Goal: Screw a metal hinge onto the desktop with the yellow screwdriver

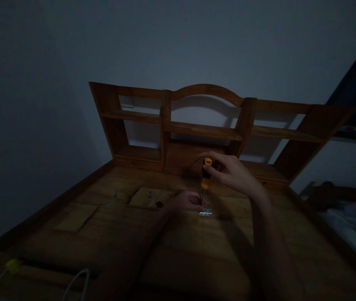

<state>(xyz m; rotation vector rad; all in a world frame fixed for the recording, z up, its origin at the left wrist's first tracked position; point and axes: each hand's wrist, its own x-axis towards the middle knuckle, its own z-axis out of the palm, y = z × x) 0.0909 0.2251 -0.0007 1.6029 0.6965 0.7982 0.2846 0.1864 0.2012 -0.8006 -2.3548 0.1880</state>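
- Gripped in the right hand point(230, 170), between thumb and fingers: 1 screwdriver point(206, 179), handle yellow and black.
- Curled low beside the shaft with the left hand point(186, 201); cannot tell whether closed on the shaft, on something small, or on nothing.
- Located directly below the right hand and just right of the left fingertips: 1 metal hinge point(206, 212), flat, long axis running left to right.
- To judge as the governing relation: near-upright shaft, top leaning slightly right, against the flat hinge; nearer to the left hand than to the right.
- Hidden behind the left fingers: the exact seat of the tip; cannot confirm contact.
- Noted farther left on the wooden surface point(290, 234): small metal pieces point(114, 195), too dim to identify.
- Noted behind: 1 wooden shelf unit point(203, 130).
- Cut off at the lower edge: 1 pale cable point(85, 274), blurred; both forearms in deep shadow.
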